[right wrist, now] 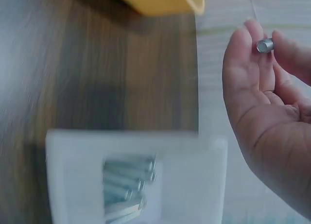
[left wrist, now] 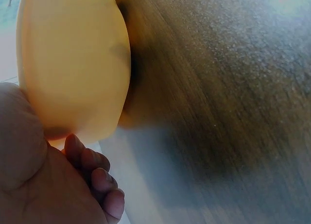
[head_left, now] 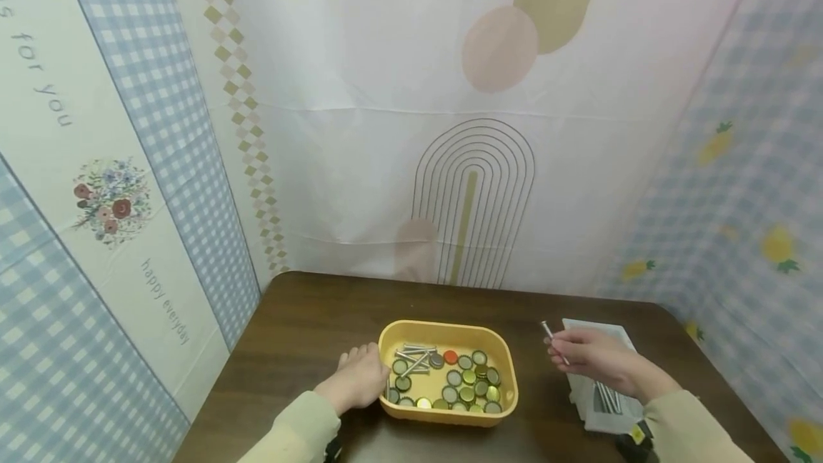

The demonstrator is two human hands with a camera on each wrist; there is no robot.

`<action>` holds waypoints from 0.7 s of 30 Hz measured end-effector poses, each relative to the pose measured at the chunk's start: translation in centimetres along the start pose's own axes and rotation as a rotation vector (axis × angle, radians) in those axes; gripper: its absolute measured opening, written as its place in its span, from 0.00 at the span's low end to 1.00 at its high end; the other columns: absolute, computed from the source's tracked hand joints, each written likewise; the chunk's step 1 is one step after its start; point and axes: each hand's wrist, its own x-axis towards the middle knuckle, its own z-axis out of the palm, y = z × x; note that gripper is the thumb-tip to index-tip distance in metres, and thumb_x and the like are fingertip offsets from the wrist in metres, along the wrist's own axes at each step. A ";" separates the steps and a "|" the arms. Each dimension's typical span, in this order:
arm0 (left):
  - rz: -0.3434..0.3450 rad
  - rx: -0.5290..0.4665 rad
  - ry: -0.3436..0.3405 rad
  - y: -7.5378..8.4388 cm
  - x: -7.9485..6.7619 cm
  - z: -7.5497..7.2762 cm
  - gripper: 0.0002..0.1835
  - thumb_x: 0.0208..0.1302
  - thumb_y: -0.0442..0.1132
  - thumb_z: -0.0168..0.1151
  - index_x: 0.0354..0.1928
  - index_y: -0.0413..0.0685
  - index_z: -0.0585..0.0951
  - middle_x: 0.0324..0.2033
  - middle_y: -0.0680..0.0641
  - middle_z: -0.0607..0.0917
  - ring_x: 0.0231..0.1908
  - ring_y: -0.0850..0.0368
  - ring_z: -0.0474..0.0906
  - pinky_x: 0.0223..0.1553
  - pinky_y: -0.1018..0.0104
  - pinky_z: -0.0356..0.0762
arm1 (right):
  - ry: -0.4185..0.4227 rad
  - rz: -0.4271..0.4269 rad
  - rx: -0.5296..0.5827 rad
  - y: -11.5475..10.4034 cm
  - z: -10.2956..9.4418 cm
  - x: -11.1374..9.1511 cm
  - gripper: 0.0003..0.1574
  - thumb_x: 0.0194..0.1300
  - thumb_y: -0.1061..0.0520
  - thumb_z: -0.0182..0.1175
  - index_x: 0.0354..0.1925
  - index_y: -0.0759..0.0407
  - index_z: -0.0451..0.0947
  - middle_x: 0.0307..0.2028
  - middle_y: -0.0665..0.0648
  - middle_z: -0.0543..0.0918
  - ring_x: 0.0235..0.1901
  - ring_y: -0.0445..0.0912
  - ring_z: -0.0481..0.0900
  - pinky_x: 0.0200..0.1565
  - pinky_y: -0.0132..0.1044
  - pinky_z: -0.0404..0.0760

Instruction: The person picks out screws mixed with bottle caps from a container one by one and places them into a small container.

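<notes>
Now bolt (right wrist: 265,45) pinched thumb-to-fingers in right grip (head_left: 594,358); left grip (head_left: 360,377) holds yellow tray (head_left: 444,416).

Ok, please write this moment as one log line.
Left hand: holds yellow tray | Right hand: pinches metal bolt near white box | Tray: bottle caps, bolts | Box: more bolts

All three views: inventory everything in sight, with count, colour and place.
Table: one, dark brown, under both containers.
Tray: one, yellow, table's middle.
Tray bolts: several, silver, tray's left part.
Bottle caps: many, overlapping; mostly gold or grey, one orange-red; in tray.
White container: one, table's right.
Container bolts: several, silver, inside it.
Held bolt: one, silver, at right fingertips.
Cloths: several, white and blue-checked, around table.
Sleeves: two, pale, on forearms.
Left hand: one, holding tray's left end.
Right hand: one, pinching held bolt.
</notes>
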 end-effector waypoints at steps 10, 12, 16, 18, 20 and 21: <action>0.013 -0.006 0.011 -0.2 0.2 0.1 0.16 0.67 0.43 0.48 0.44 0.34 0.71 0.32 0.44 0.71 0.36 0.47 0.67 0.42 0.48 0.62 | 0.324 0.084 0.006 2.0 -2.9 -2.5 0.32 0.72 0.51 0.55 0.59 0.77 0.65 0.46 0.55 0.79 0.45 0.42 0.78 0.48 0.37 0.77; 0.014 -0.009 0.010 -0.3 0.2 0.2 0.17 0.67 0.43 0.48 0.44 0.34 0.71 0.33 0.44 0.71 0.36 0.47 0.67 0.42 0.48 0.62 | 0.374 0.095 -0.022 2.3 -3.0 -2.7 0.32 0.71 0.52 0.55 0.59 0.79 0.64 0.45 0.55 0.79 0.44 0.41 0.78 0.46 0.37 0.78; 0.009 -0.013 0.001 -0.2 0.0 0.0 0.17 0.67 0.43 0.47 0.45 0.33 0.71 0.33 0.44 0.71 0.36 0.47 0.67 0.42 0.47 0.62 | 0.455 0.134 -0.129 3.3 -3.0 -2.8 0.27 0.70 0.55 0.56 0.53 0.80 0.70 0.39 0.56 0.81 0.38 0.43 0.80 0.42 0.38 0.80; 0.007 -0.014 -0.003 -0.2 0.0 0.0 0.17 0.67 0.43 0.47 0.44 0.34 0.71 0.33 0.44 0.71 0.36 0.47 0.67 0.42 0.48 0.62 | 0.492 0.164 -0.222 3.9 -2.9 -2.7 0.22 0.68 0.58 0.57 0.47 0.78 0.74 0.35 0.56 0.82 0.34 0.43 0.80 0.39 0.39 0.81; 0.008 -0.016 -0.002 -0.2 0.0 0.0 0.16 0.67 0.43 0.47 0.44 0.34 0.71 0.33 0.44 0.71 0.36 0.47 0.67 0.42 0.48 0.62 | 0.515 0.207 -0.302 4.5 -2.8 -2.5 0.16 0.64 0.59 0.58 0.40 0.75 0.77 0.31 0.56 0.81 0.30 0.45 0.79 0.35 0.39 0.80; 0.009 -0.014 -0.001 -0.2 0.0 0.0 0.16 0.67 0.43 0.47 0.44 0.34 0.71 0.33 0.44 0.71 0.36 0.47 0.67 0.42 0.48 0.62 | 0.515 0.230 -0.338 4.9 -2.7 -2.4 0.13 0.63 0.60 0.59 0.37 0.73 0.78 0.29 0.55 0.80 0.29 0.45 0.79 0.34 0.39 0.80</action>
